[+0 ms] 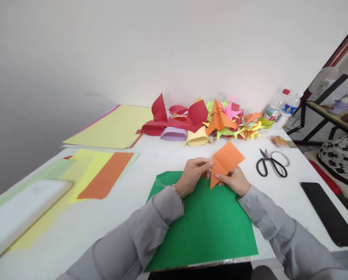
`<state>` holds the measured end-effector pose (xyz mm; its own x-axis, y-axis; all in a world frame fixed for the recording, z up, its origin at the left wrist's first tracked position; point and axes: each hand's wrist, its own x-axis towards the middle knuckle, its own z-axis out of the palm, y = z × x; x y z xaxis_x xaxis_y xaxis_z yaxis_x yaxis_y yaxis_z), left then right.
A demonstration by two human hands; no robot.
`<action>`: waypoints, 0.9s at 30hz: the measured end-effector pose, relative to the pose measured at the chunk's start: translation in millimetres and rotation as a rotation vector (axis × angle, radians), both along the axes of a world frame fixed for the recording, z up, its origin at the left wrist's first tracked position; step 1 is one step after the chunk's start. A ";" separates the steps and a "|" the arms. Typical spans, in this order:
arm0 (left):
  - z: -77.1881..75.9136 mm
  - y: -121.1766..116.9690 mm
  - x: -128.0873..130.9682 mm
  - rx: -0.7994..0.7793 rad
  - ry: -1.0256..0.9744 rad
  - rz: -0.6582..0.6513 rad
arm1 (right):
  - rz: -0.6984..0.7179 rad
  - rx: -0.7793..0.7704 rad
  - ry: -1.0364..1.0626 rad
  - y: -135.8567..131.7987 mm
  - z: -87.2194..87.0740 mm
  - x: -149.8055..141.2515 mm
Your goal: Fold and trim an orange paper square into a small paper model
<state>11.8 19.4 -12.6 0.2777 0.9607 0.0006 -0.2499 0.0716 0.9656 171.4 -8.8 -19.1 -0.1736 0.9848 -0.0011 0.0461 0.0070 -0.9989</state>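
Observation:
A folded piece of orange paper (227,158) is held up between my two hands, just above a green sheet (211,221) on the table. My left hand (193,173) pinches its left edge between thumb and fingers. At the lower right edge, my right hand (234,180) grips the same paper, thumb on the front and the other fingers mostly hidden behind it. The paper has a pointed lower tip and a squarish upper part, with fold lines across it.
Folded red paper shapes (162,116) and an orange paper plane (219,120) stand along the wall. Scissors (270,163), a black phone (328,212) and plastic bottles (287,111) are to the right. Yellow sheets (112,126), an orange strip (106,175) and a white box-like object (28,210) lie left.

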 end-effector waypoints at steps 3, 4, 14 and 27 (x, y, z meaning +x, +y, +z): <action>1.4 1.0 -1.2 -0.022 -0.014 0.007 | 0.041 0.008 0.055 -2.2 2.6 -0.7; 2.1 1.3 -1.9 -0.042 -0.033 0.005 | 0.072 0.011 0.078 -2.5 3.2 0.0; 9.7 -4.0 -7.0 -0.016 0.088 -0.288 | 0.003 -0.186 0.289 7.4 2.9 14.0; 6.9 1.5 -11.2 0.196 0.309 -0.421 | 0.159 -0.134 0.137 7.5 4.9 21.0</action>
<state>0.6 20.9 -5.7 0.6532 0.7568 0.0258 0.0584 -0.0843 0.9947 192.3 -1.4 -14.2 -0.3341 0.9376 -0.0959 -0.0804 -0.1297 -0.9883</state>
